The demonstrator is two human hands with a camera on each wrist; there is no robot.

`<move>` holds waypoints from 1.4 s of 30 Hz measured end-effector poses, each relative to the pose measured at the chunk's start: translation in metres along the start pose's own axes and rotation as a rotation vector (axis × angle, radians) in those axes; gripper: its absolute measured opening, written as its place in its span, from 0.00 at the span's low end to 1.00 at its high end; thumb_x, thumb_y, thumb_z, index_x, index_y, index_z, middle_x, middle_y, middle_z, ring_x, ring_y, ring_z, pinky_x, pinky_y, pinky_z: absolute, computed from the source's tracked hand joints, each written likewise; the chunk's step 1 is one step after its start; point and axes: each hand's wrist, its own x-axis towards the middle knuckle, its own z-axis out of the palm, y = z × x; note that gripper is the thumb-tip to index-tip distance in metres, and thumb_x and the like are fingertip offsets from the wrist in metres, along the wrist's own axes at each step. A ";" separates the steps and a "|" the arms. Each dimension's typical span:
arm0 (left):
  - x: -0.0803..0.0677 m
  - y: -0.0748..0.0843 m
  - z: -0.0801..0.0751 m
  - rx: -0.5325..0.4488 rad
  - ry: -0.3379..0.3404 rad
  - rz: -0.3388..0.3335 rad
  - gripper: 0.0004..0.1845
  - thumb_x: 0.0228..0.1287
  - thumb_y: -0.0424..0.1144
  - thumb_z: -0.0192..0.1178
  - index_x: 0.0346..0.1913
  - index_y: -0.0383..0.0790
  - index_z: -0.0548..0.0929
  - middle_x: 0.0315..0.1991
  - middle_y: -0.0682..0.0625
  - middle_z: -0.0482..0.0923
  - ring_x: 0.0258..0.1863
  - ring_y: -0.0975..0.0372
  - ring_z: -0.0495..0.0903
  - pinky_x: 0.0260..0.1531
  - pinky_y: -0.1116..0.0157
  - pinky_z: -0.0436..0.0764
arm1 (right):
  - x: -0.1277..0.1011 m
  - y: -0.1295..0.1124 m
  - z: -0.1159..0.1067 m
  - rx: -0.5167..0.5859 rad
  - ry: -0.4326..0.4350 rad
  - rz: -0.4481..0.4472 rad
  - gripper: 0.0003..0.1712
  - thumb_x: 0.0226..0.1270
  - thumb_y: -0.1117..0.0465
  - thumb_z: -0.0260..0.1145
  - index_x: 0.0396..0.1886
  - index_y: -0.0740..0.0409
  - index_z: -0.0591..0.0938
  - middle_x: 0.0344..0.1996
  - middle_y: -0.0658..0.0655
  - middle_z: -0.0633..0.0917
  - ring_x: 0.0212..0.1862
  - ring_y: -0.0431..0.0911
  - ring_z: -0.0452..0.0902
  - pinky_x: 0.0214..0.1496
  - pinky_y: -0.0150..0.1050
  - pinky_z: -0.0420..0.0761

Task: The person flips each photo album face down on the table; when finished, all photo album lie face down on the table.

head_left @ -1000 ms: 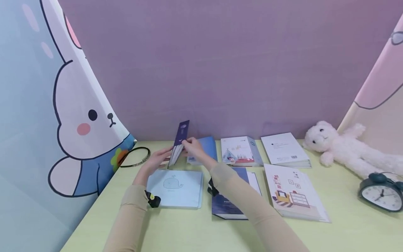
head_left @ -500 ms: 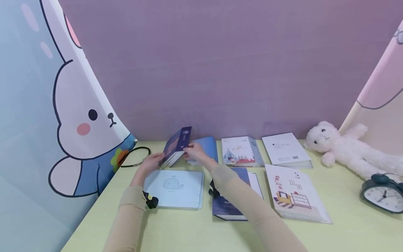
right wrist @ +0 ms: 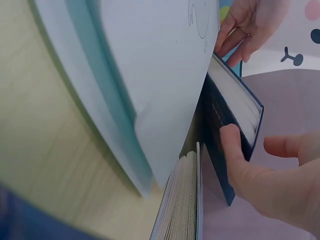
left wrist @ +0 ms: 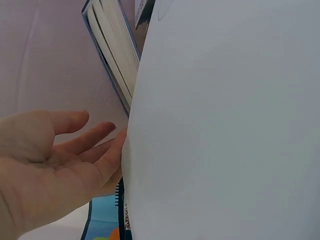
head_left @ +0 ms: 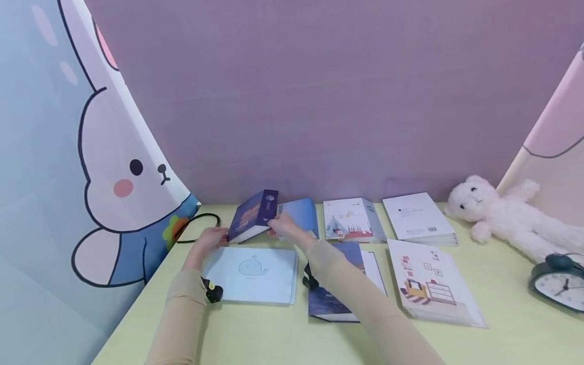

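Lowered from its steep tilt of a second ago, the navy book point(head_left: 252, 215) is now spread nearly flat at the back left of the desk point(head_left: 255, 337), its spine side slightly raised. Its thick block of pale pages is framed by stiff, smooth covers. The spine end is held by the right hand point(head_left: 285, 226); the grip is narrow, with a finger bent against the spine and the thumb at the cover. By the left hand point(head_left: 211, 241) nothing is clasped: its fingers are loosely extended, wide of the thumb, beside the book's left edge. Whether that edge is touched cannot be told.

Just in front, a thin, pale blue whale booklet point(head_left: 253, 276) is laid flat. A thin black toothed hairband point(head_left: 203, 214) is curved in a loop behind the left hand, and a glossy blue book point(head_left: 301, 215) is set just right of the navy one. Farther right, a rectangular white album point(head_left: 420, 215), a fuzzy, round-eared plush toy point(head_left: 506, 213) and a rounded dark alarm clock point(head_left: 561, 289) are seen.
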 end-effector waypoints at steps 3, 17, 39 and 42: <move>-0.004 0.002 -0.002 0.034 0.019 0.002 0.26 0.74 0.34 0.39 0.66 0.18 0.56 0.63 0.26 0.62 0.60 0.45 0.68 0.62 0.57 0.71 | 0.000 0.000 0.002 -0.054 -0.012 0.003 0.24 0.69 0.61 0.55 0.60 0.72 0.69 0.52 0.68 0.78 0.52 0.58 0.78 0.55 0.46 0.79; -0.008 0.002 -0.011 0.342 0.139 -0.049 0.26 0.68 0.41 0.47 0.59 0.20 0.68 0.55 0.31 0.69 0.46 0.51 0.70 0.44 0.62 0.73 | -0.002 -0.001 0.002 -0.224 -0.095 -0.048 0.31 0.67 0.59 0.53 0.69 0.64 0.62 0.63 0.61 0.72 0.30 0.38 0.70 0.50 0.42 0.77; -0.009 -0.009 -0.023 0.264 0.101 0.017 0.25 0.74 0.38 0.40 0.67 0.25 0.60 0.67 0.29 0.57 0.66 0.40 0.59 0.62 0.50 0.68 | -0.006 0.009 0.004 -0.157 -0.221 -0.039 0.26 0.72 0.56 0.52 0.65 0.63 0.69 0.66 0.61 0.70 0.68 0.55 0.62 0.70 0.47 0.64; -0.008 -0.012 -0.024 0.240 0.098 0.021 0.25 0.74 0.37 0.42 0.68 0.25 0.59 0.67 0.29 0.58 0.65 0.41 0.62 0.61 0.51 0.70 | -0.004 0.010 0.007 -0.172 -0.272 -0.024 0.27 0.72 0.55 0.52 0.66 0.61 0.68 0.67 0.60 0.68 0.70 0.54 0.60 0.70 0.48 0.63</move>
